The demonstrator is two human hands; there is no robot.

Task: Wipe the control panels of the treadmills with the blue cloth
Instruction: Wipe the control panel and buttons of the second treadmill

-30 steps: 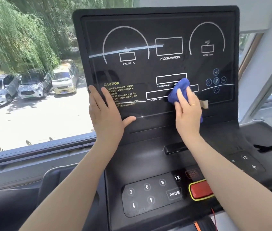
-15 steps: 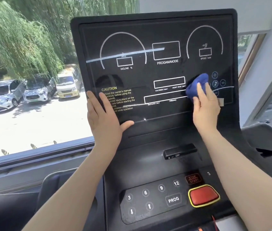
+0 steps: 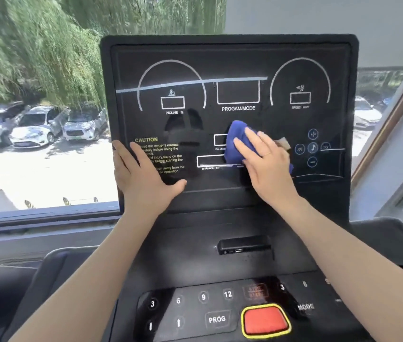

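**Q:** Two hands appear on the upright control panel (image 3: 230,58); which one does the wiping?

**A:** Right hand (image 3: 267,166). Its fingers lie straight and close together, pressing the blue cloth (image 3: 236,141) flat against the panel's middle, over the small readout boxes below the "PROGAM/MODE" label. Left hand (image 3: 141,174) rests open on the panel's lower left edge, fingers spread across the yellow "CAUTION" text, thumb splayed to the right; it holds nothing and appears to steady the panel.

**Q:** Where does the cloth lie relative to the fingers?

**A:** Beneath and beyond the fingertips, bunching up and to the left of them. A small blue edge also shows at the heel of the hand, on the right. The wad's long axis runs roughly top to bottom, leaning slightly, with its rounded end pointing up and left toward the "INCLINE" dial.

**Q:** Which relation governs the next stroke?

**A:** Judged from this view, the cloth sits between the two hands, with the round media buttons (image 3: 312,148) just to its right and the left hand near on the other side. A leftward stroke would soon meet the left hand's thumb. The upper dials lie farther off, above. Lower down, the keypad (image 3: 190,309) and red stop button (image 3: 264,320) are untouched.
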